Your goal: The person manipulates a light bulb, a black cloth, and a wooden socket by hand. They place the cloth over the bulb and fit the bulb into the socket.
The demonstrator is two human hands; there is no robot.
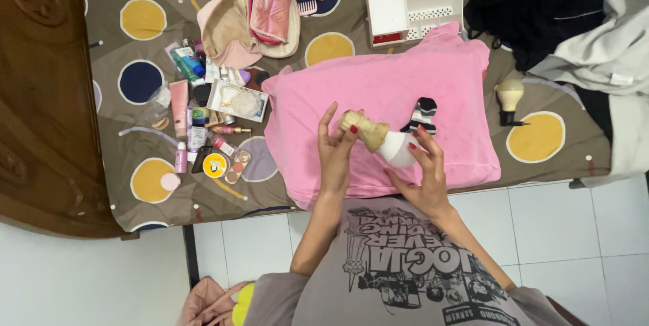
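Over a pink pillow [378,89] I hold a large makeup brush [378,138] with tan bristles and a white handle. My left hand [337,153] touches the bristle end with its fingertips, fingers spread. My right hand [422,174] grips the white handle. A small black-and-white striped item [422,115] lies on the pillow just beyond the brush.
A brown bedsheet [135,55] with yellow and navy circles carries several cosmetics [203,123] at left, a pink pouch [269,9], a white organizer [416,11] with bottles, a second brush [509,99], and dark and grey clothes [581,21]. A wooden headboard [34,96] stands left; white floor tiles [574,245] lie below.
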